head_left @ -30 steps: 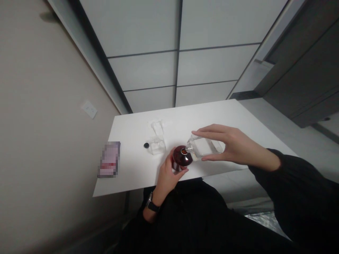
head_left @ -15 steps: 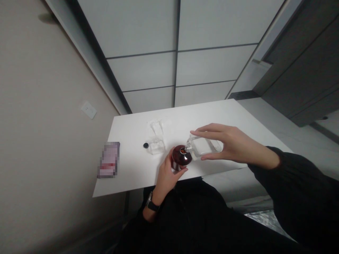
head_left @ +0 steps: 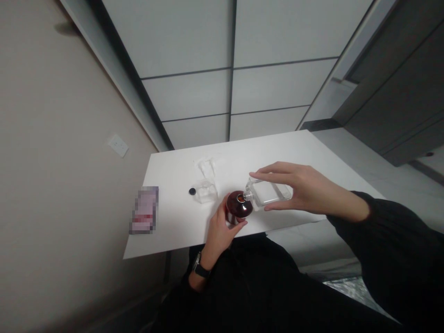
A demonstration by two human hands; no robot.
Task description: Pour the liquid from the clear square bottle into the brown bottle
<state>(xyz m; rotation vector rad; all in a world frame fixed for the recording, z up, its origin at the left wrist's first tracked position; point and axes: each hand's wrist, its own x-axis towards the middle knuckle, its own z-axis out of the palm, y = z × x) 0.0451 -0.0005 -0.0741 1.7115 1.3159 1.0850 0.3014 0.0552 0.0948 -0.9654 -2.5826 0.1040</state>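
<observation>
My left hand (head_left: 220, 229) is wrapped round a dark reddish-brown bottle (head_left: 239, 208) near the front edge of the white table (head_left: 166, 222). The bottle's round mouth faces up and shows uncovered. In my right hand (head_left: 294, 187), a clear square-sided bottle (head_left: 268, 192) is gripped between thumb and fingers. It lies tilted nearly sideways, its neck pointing left at the brown bottle's mouth. Clear liquid seems to be inside it. Whether the two necks touch, I cannot tell. Left of the brown bottle sits another clear bottle (head_left: 206, 192) with a black cap (head_left: 192, 191).
A crumpled clear plastic piece (head_left: 206, 167) lies behind the capped bottle. At the table's left edge is a blurred-out pinkish flat object (head_left: 144, 210). Pale panelled doors (head_left: 194, 92) stand beyond the table, and a wall with a socket (head_left: 118, 145) is on the left.
Hardly anything differs. The whole view has shifted very slightly, while both hands keep their holds and the clear bottle stays tilted at the brown bottle's mouth.
</observation>
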